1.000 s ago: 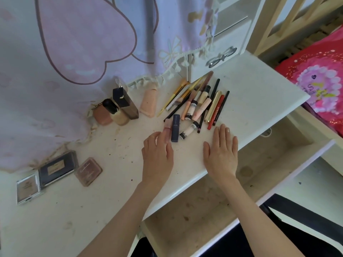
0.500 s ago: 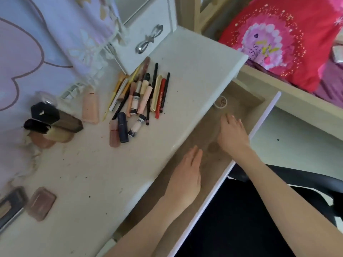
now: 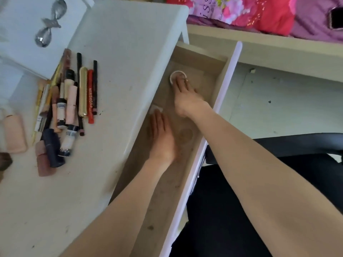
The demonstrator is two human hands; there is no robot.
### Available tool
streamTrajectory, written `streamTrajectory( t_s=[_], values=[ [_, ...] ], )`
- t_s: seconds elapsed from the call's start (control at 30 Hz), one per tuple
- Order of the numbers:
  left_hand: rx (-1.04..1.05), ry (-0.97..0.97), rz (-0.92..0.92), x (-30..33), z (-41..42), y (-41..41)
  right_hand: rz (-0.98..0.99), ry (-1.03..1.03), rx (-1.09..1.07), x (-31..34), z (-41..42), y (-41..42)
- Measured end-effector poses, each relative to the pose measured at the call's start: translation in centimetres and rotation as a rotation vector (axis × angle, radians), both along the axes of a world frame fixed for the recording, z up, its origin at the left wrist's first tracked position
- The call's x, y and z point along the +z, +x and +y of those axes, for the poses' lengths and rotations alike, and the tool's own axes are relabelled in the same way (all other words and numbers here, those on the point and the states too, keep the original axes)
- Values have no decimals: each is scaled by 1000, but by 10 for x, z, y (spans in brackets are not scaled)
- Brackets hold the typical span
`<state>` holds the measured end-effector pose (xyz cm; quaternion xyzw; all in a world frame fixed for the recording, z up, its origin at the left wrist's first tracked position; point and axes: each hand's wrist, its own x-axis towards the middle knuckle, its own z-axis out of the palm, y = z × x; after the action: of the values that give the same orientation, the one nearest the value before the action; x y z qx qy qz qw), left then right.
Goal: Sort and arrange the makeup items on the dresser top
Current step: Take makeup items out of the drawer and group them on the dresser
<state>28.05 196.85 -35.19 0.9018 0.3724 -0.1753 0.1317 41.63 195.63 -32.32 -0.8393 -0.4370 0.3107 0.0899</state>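
Note:
Several pencils, tubes and lipsticks (image 3: 74, 101) lie in a loose pile on the white dresser top (image 3: 120, 52). A dark blue tube (image 3: 52, 148) and a pink one (image 3: 41, 160) sit at the pile's near end. Both my hands are inside the open drawer (image 3: 207, 58) below the top. My right hand (image 3: 185, 95) reaches far in, its fingertips touching a small round white lid or jar (image 3: 176, 76). My left hand (image 3: 161, 134) lies flat, fingers straight, beside a small white square (image 3: 155, 108) on the drawer floor.
A peach flat tube (image 3: 14, 134) lies at the left edge. A small white drawer unit with a silver bow handle (image 3: 49, 25) stands at the back. The drawer's white front (image 3: 219, 112) juts toward me. A red and purple bedcover (image 3: 259, 12) lies beyond.
Both hands left the dresser top and went into the open drawer. The right hand has reached further in to the round white item. My view has swung right and down.

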Motion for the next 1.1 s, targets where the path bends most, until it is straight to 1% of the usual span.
streamTrajectory(
  t_s=[0.1, 0.2, 0.3, 0.4, 0.5, 0.63, 0.73, 0.83, 0.9, 1.0, 1.1],
  values=[
    [16, 55, -21, -13, 9, 3, -49, -29, -18, 2, 0, 1],
    [9, 124, -106, -10, -2, -4, -139, -6, -40, 14, -2, -4],
    [-28, 117, -197, 3, -24, -13, -125, -1, -121, 18, -2, -3],
    [-19, 115, -223, 4, -26, -15, -94, -74, -126, 15, 0, -1],
    [61, 60, -225, 4, -18, -12, -124, -105, -94, 9, 2, -6],
    [75, 43, -263, 7, -17, -13, -133, -110, -118, 10, 1, -14],
    [148, -72, -315, 13, -23, -22, -126, -87, -128, 19, -7, -22],
    [174, -169, -371, 25, -32, -38, -196, 18, -154, 36, -19, -33],
    [235, -240, -420, 37, -38, -51, -236, 118, -176, 50, -29, -45],
    [325, -357, -455, 66, -48, -75, -182, 277, -257, 73, -46, -71],
    [369, -402, -520, 101, -62, -109, -127, 437, -355, 94, -58, -105]
  ],
)
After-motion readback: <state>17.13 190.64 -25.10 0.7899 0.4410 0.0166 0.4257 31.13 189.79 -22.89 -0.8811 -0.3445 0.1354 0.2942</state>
